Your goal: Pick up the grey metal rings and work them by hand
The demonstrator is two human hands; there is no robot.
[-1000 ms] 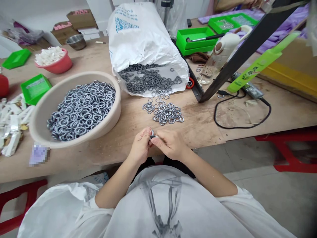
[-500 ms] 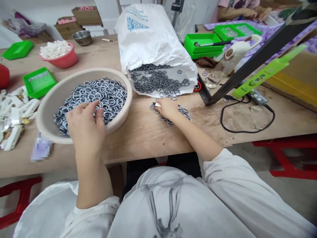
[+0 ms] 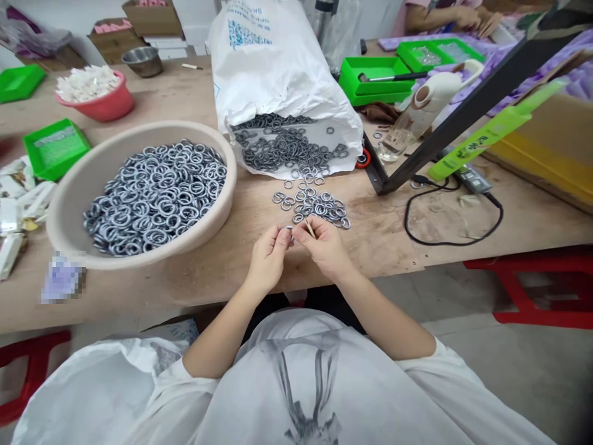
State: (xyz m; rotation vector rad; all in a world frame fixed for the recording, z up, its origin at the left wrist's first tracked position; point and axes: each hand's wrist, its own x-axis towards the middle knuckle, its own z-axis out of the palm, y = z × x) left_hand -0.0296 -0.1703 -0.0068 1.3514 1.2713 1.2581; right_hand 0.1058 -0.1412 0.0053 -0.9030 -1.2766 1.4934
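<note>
My left hand (image 3: pixel 269 253) and my right hand (image 3: pixel 324 245) meet over the table's front edge. Between their fingertips is a small metal ring (image 3: pixel 289 230); the left pinches it. My right hand also holds a thin pale stick (image 3: pixel 309 228) against the ring. Just beyond the hands lies a loose pile of metal rings (image 3: pixel 311 202) on the wooden table (image 3: pixel 380 232). A beige basin (image 3: pixel 213 213) heaped with rings stands to the left. A white sack (image 3: pixel 273 68) lies behind, spilling dark rings from its mouth.
A red bowl (image 3: pixel 104 108) of white pieces, green trays (image 3: pixel 55 148), a steel bowl (image 3: pixel 142 60) and boxes sit at back left. A black metal bar (image 3: pixel 463 105), a black cable (image 3: pixel 445 238), a white jug (image 3: pixel 433 93) and more green trays (image 3: pixel 375 77) are at right. Another person's arms (image 3: pixel 440 18) show far behind.
My left hand has left the basin and my right hand has left the loose pile; both came back together at the table's front edge with a ring between them.
</note>
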